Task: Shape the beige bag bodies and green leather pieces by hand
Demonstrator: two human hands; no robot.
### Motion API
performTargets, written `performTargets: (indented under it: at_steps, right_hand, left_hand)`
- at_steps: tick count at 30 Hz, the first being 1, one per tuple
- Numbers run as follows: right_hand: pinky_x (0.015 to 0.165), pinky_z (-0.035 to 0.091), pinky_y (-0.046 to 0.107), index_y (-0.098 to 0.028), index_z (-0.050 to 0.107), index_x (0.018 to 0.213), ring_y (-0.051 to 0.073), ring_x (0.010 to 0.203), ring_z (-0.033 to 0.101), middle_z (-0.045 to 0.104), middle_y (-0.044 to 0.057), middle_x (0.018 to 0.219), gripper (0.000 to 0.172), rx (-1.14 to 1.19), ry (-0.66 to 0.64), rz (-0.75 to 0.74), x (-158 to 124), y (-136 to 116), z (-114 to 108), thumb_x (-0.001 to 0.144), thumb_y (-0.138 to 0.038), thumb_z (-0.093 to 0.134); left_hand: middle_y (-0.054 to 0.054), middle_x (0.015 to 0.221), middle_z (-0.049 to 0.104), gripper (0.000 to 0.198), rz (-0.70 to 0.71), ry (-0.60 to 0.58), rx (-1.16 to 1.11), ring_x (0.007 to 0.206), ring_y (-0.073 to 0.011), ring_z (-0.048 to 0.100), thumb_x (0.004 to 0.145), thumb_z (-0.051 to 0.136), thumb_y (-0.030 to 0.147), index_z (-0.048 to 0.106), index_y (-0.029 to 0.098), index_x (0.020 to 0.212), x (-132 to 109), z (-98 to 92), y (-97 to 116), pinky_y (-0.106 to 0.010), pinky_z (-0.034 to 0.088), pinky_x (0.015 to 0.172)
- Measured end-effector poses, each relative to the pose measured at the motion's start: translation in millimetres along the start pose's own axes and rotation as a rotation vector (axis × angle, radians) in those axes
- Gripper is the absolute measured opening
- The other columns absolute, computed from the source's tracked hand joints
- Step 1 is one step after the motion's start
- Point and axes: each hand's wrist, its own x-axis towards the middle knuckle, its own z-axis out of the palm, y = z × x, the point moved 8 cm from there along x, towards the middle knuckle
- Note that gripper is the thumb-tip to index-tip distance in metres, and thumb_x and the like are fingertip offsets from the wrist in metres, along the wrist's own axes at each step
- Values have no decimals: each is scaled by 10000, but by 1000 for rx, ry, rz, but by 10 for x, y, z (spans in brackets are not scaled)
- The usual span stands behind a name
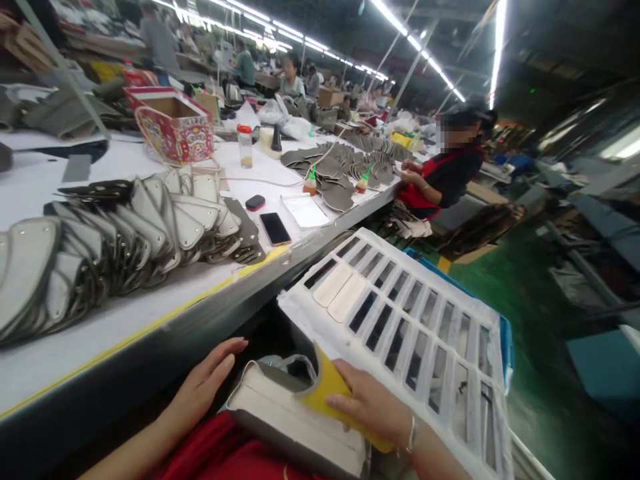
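Observation:
My right hand (373, 400) is closed around a yellow curved piece (323, 383), thin at its upper edge, whose exact kind I cannot make out. That piece rests over a thick bundle of off-white panels (295, 417) with dark grey edges, lying on my lap. To the left of the bundle, my left hand (213, 370) has its fingers stretched out and holds nothing. A clear plastic bit (300, 360) shows behind the bundle. Right beside my right hand stands a white slotted rack (325, 333), with two off-white panels (340, 293) lying across its slots.
Grey-white cut pieces (115, 233) are heaped on the white table (165, 320). Further along lie a phone (275, 229), a black oval case (255, 203), green-tipped bottles (311, 183) and a red patterned box (173, 127). A co-worker (445, 173) sits at the table's right side.

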Motion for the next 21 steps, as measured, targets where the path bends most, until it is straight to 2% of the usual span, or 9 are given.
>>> performTargets:
  at_steps: [2, 4, 7, 10, 12, 16, 21]
  right_hand:
    - [464, 418, 218, -189, 458, 1020, 138, 535, 588, 627, 19, 824, 259, -210, -83, 55, 174, -59, 15, 806, -320, 521]
    - [545, 416, 235, -182, 486, 985, 167, 639, 608, 634, 31, 810, 235, -445, -71, 56, 361, -143, -15, 805, -328, 523]
    - [647, 396, 266, -186, 541, 940, 196, 783, 597, 633, 51, 858, 225, -725, 31, -4, 614, -332, -20, 839, -379, 484]
    - [655, 376, 307, -178, 582, 821, 202, 746, 582, 621, 63, 807, 305, -931, 181, -51, 845, -510, 34, 899, -402, 390]
    - [669, 364, 335, -172, 591, 756, 209, 738, 571, 610, 70, 768, 366, -1014, 255, -124, 1009, -618, 117, 916, -408, 363]
    - [688, 340, 359, -167, 610, 725, 207, 741, 557, 603, 79, 740, 449, -1051, 288, -315, 1332, -771, 318, 918, -463, 334]
    - [632, 309, 335, -173, 638, 711, 171, 664, 554, 620, 55, 699, 515, -1104, 106, -588, 1566, -944, 598, 923, -489, 291]
  left_hand:
    - [-43, 1203, 591, 490, -132, -96, -218, 1139, -222, 510, 905, 231, 482, 525, 211, 1187, 46, 114, -176, -402, 346, 1028]
    - [-14, 1170, 614, 535, -185, -166, -262, 1126, -221, 517, 905, 173, 505, 574, 237, 1136, 51, 282, -201, -402, 301, 1052]
    - [2, 1193, 597, 537, -212, -151, -238, 1135, -222, 502, 904, 160, 507, 573, 254, 1136, 22, 394, -158, -410, 249, 1072]
    - [-27, 1256, 548, 473, -196, -179, -337, 1149, -227, 489, 900, 249, 482, 511, 226, 1199, -8, 419, -118, -405, 298, 1043]
    - [-51, 1271, 529, 451, -203, -212, -408, 1161, -231, 477, 887, 312, 469, 479, 213, 1218, -15, 422, -132, -402, 322, 1023]
    - [-97, 1279, 498, 544, -213, -283, -525, 1138, -261, 491, 840, 379, 512, 403, 190, 1278, 21, 476, -152, -412, 400, 942]
    - [-115, 1228, 523, 719, -231, -279, -712, 1077, -279, 526, 737, 552, 499, 318, 200, 1348, 93, 497, -151, -403, 430, 885]
